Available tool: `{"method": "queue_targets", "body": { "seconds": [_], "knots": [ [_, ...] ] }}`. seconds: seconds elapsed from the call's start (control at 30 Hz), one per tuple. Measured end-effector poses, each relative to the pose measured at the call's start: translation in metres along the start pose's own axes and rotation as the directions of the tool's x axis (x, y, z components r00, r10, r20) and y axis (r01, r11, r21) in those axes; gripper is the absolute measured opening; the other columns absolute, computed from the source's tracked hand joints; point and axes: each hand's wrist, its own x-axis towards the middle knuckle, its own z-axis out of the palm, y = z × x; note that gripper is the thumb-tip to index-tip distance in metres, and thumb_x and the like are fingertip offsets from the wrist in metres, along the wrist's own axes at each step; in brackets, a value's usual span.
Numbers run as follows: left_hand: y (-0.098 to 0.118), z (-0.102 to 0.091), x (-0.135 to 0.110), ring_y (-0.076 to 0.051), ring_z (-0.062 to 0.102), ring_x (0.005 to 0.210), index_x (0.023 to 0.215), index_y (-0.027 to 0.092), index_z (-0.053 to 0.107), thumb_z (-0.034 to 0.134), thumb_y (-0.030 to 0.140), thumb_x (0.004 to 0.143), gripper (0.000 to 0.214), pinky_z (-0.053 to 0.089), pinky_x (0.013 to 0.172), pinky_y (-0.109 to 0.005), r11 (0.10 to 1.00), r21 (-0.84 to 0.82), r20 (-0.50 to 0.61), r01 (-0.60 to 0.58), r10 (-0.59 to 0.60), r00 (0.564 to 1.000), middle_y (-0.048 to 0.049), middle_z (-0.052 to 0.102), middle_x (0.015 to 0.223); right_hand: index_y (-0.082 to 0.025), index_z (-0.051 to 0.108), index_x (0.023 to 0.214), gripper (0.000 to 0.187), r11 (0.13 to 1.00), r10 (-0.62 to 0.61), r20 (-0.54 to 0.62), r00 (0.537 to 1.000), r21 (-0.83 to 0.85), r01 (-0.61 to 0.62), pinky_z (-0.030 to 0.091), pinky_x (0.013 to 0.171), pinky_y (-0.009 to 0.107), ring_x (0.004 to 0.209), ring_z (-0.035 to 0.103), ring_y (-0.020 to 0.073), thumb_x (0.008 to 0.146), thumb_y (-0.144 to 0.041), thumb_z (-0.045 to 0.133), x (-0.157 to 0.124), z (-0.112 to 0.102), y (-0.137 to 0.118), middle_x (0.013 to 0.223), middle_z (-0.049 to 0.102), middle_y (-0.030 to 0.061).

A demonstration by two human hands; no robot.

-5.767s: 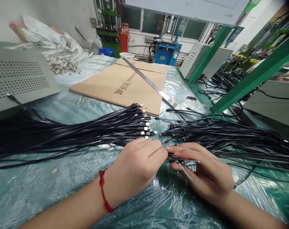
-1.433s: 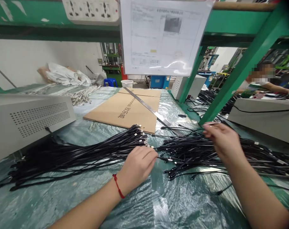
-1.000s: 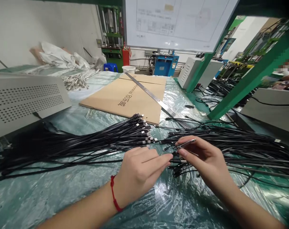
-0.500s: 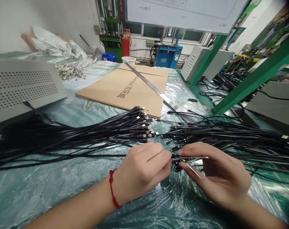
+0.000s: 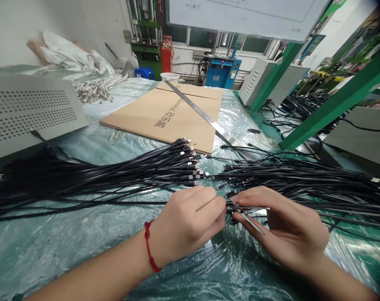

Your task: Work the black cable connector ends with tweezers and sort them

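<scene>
Near the cable bundle [image 5: 124, 169], the right hand [image 5: 292, 230] has brought its pinched metal clipper [image 5: 253, 207] to 1 black cable [image 5: 143, 203] clenched in the left hand [image 5: 193, 223], so the 2 seemingly meet.

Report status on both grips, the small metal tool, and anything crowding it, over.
Left grip closed on black cable, end unclear. Right grip pinching small metal tool, splayed open. Cable pile close beyond right grip.

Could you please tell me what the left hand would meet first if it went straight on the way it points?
The left hand would probably meet the metal clippers held in the right hand; they look almost in contact, though the depth is unclear.
</scene>
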Motion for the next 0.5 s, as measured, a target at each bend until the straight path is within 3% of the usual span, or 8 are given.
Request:
{"method": "queue_targets", "body": {
  "seconds": [0.3,0.5],
  "knots": [
    [-0.0003,0.002,-0.0011,-0.015,0.044,0.065,0.086,0.013,0.065,0.056,0.01,0.094,0.013,0.037,0.057,-0.031,1.0,0.017,0.014,0.001,-0.001,1.0,0.0005,0.049,0.071,-0.026,0.068,0.114,0.041,1.0,0.001,0.046,0.999,-0.023,0.0,0.062,0.077,0.036,0.091,0.073,0.0213,0.08,-0.003,0.073,0.0042,-0.0034,-0.0013,0.098,0.076,0.004],
    [0.0017,-0.0018,0.0007,-0.014,0.044,0.064,0.091,0.013,0.066,0.057,0.01,0.094,0.01,0.036,0.056,-0.031,1.0,0.01,0.006,0.019,-0.019,1.0,0.0016,0.047,0.07,-0.025,0.067,0.109,0.03,0.993,0.114,-0.031,0.993,0.031,-0.113,0.062,0.079,0.034,0.092,0.073,0.0201,0.084,-0.011,0.074,0.0026,-0.0015,0.002,0.098,0.075,0.0051]
  ]
}}
